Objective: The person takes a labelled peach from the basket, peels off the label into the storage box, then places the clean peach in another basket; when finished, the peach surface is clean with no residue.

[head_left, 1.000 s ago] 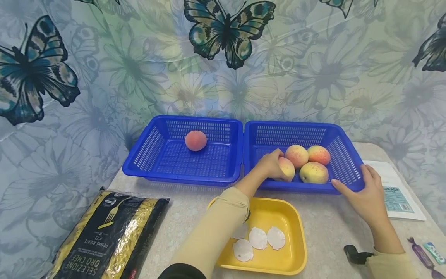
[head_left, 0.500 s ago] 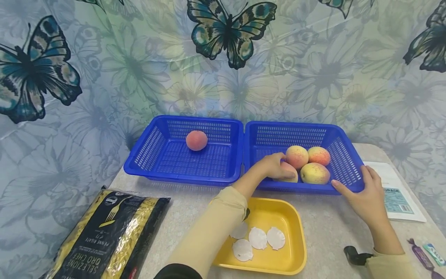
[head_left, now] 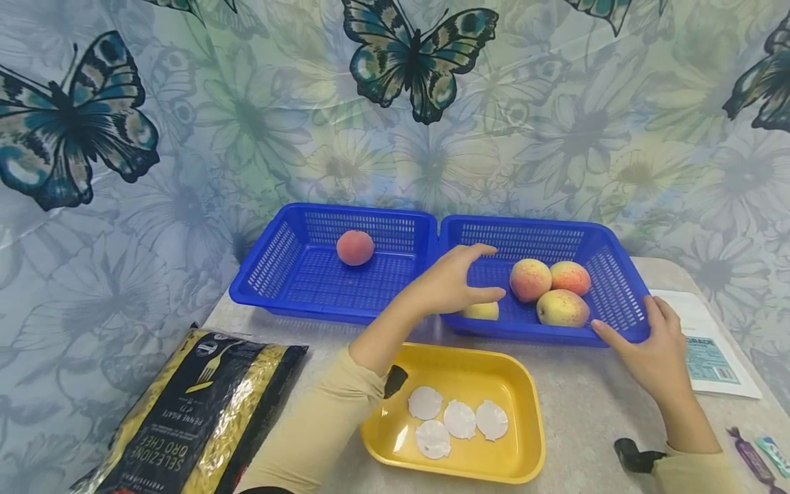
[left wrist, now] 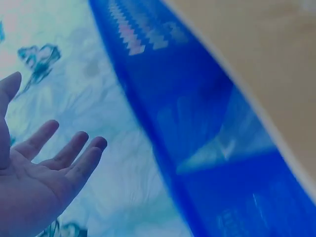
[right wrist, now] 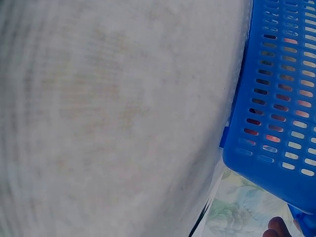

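Note:
My left hand [head_left: 453,280] hovers over the left end of the right blue basket [head_left: 543,334], thumb and fingers spread apart with nothing between them. Just below it, a yellow peach [head_left: 481,311] lies in the basket, partly hidden by the hand. Three more yellow-red peaches [head_left: 562,307] lie together towards the basket's middle. In the left wrist view the left hand [left wrist: 47,182] shows spread fingers. My right hand [head_left: 654,350] holds the same basket's front right corner, thumb on the front rim and fingers on the right rim. Only fingertips [right wrist: 277,228] of it show in the right wrist view.
A left blue basket [head_left: 321,312] beside it contains one pink peach [head_left: 354,248]. In front stands a yellow tray [head_left: 457,473] with several white paper discs [head_left: 459,419]. A pasta bag [head_left: 197,412] lies left; a white packet [head_left: 710,350] and wrapped candies [head_left: 751,454] lie right.
My left hand, earlier gripping the yellow peach beside the others, has let go and drawn back left. That peach now lies farther left, apart from the others. The right hand has stayed put.

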A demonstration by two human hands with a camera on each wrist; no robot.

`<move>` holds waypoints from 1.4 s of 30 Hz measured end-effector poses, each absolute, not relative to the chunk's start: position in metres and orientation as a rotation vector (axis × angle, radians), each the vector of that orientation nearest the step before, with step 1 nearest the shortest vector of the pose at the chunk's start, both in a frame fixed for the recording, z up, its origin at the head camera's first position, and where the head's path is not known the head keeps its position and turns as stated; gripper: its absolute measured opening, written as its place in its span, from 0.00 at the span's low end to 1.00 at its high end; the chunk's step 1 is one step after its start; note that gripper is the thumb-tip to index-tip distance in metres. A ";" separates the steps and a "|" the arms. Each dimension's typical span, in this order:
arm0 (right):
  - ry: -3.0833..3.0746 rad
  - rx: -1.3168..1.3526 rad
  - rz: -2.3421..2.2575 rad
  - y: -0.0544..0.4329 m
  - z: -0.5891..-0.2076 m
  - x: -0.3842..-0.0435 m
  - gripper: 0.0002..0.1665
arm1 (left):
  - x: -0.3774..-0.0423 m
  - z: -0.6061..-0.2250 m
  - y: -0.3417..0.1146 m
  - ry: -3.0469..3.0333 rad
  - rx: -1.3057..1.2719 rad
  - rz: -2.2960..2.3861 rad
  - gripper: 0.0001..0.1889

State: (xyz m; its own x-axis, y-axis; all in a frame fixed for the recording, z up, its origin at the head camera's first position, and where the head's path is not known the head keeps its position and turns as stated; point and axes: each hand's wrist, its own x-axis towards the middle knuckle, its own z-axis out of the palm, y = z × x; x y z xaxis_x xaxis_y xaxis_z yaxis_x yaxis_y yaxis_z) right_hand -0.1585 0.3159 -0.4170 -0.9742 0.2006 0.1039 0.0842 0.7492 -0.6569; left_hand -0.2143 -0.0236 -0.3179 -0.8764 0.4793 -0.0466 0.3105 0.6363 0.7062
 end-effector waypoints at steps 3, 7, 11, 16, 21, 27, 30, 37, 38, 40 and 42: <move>-2.788 -0.233 1.023 0.317 -0.418 -0.159 0.62 | -0.208 -0.312 -0.050 2.665 0.629 1.113 0.39; -2.813 -0.237 1.017 0.319 -0.418 -0.159 0.62 | -0.203 -0.308 -0.090 2.745 0.569 1.149 0.41; -2.837 -0.234 0.998 0.320 -0.416 -0.158 0.63 | -0.203 -0.311 -0.135 2.766 0.440 1.221 0.44; -2.854 -0.189 0.877 0.320 -0.411 -0.160 0.64 | -0.201 -0.315 -0.193 2.798 0.212 1.233 0.47; -2.870 -0.150 0.699 0.317 -0.398 -0.162 0.65 | -0.199 -0.324 -0.243 2.856 -0.043 1.064 0.55; -2.837 -0.070 0.749 0.298 -0.379 -0.170 0.59 | -0.197 -0.340 -0.281 2.777 -0.286 0.979 0.63; -2.787 0.048 0.889 0.279 -0.368 -0.175 0.53 | -0.197 -0.345 -0.291 2.747 -0.303 0.922 0.67; -2.755 0.264 1.044 0.220 -0.337 -0.191 0.47 | -0.198 -0.349 -0.303 2.753 -0.265 0.688 0.75; -2.758 0.290 1.054 0.211 -0.332 -0.193 0.47 | -0.198 -0.349 -0.304 2.751 -0.253 0.679 0.75; -2.754 0.357 1.062 0.193 -0.324 -0.197 0.46 | -0.198 -0.351 -0.307 2.744 -0.235 0.673 0.76; -2.750 0.427 1.066 0.175 -0.316 -0.203 0.45 | -0.198 -0.352 -0.308 2.744 -0.221 0.670 0.76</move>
State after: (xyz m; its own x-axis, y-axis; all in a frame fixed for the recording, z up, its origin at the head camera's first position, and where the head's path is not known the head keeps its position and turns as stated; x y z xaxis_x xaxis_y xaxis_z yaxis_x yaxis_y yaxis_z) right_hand -0.2026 0.1752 -0.3160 -0.9462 -0.2051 0.2503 -0.3202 0.7050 -0.6328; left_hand -0.1983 -0.3077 -0.3523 -0.9410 -0.0759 -0.3298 -0.2193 0.8789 0.4235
